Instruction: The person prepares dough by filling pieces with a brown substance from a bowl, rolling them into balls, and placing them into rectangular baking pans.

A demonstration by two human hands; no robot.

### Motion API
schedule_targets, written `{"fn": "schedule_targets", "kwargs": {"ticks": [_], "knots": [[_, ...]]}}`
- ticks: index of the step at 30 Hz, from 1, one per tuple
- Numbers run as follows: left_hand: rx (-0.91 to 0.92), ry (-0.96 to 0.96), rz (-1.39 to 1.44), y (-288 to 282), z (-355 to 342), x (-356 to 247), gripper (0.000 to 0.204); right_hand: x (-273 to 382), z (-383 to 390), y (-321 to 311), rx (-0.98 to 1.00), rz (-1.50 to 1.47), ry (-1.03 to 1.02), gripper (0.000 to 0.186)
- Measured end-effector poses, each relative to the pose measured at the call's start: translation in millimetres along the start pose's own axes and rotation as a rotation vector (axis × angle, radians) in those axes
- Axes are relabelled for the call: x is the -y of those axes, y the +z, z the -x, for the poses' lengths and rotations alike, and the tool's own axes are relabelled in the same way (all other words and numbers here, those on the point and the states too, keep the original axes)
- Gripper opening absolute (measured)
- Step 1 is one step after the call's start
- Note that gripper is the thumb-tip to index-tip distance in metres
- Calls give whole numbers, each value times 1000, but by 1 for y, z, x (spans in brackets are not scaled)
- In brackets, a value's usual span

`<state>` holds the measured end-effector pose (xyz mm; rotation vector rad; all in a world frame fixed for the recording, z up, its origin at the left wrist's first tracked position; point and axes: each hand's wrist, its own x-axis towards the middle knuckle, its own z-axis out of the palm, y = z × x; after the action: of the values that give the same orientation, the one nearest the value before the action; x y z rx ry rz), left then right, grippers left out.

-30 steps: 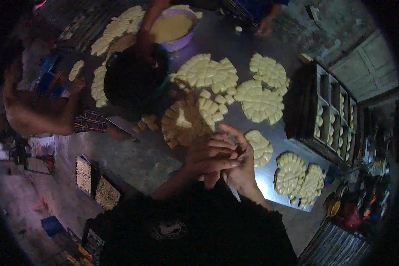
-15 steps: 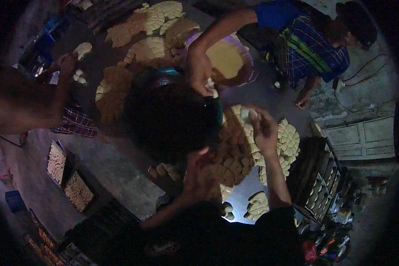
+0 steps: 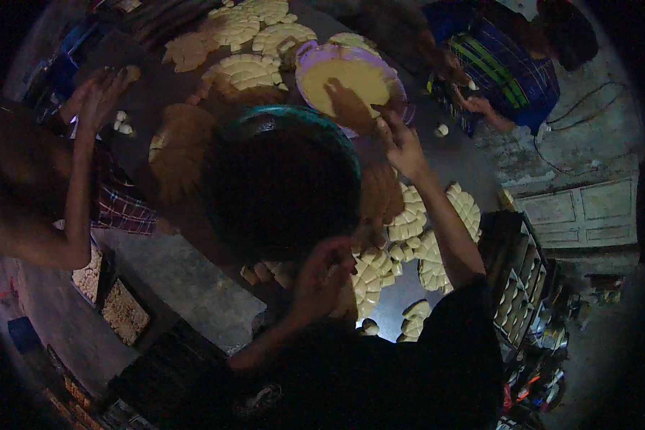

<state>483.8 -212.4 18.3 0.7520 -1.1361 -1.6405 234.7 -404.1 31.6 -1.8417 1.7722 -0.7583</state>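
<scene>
My right hand (image 3: 405,147) reaches to the near rim of a purple basin (image 3: 309,80), fingers apart, with nothing visible in them. Pale yellow paste (image 3: 362,80) fills the basin, and a shadow lies across it. Lower down, in deep shadow, is my left hand (image 3: 326,276); its fingers are curled, and whatever they hold is hidden. Scored, pale dough pieces (image 3: 408,215) lie on the table below my right forearm, with more dough (image 3: 373,279) beside my left hand. A large dark round shape (image 3: 283,193) covers most of a teal basin (image 3: 294,110).
Across the table at right, a person's hands (image 3: 473,97) hold a small pale piece. Another person's hands (image 3: 97,93) work at left. More dough slabs (image 3: 247,72) lie at the far side. A rack of trays (image 3: 519,287) stands at right; filled trays (image 3: 125,312) sit on the floor at left.
My right hand has moved up from over the dough, where it held a small pale piece, to the purple basin. My left fingers have curled. The right-hand person's arm has drawn back from the basin.
</scene>
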Motion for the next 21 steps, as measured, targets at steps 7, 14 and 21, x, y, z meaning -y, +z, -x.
{"fn": "schedule_targets", "kwargs": {"ticks": [7,14,21], "knots": [[38,-300,649,39,7,-30,47,104,207,-22,1,-1306,360,44],[-22,-562,679,114,100,-32,45,69,376,-9,-358,-1312,106,28],[156,-382,367,196,187,-23,27,86,509,-75,-391,-83,-106,58]]}}
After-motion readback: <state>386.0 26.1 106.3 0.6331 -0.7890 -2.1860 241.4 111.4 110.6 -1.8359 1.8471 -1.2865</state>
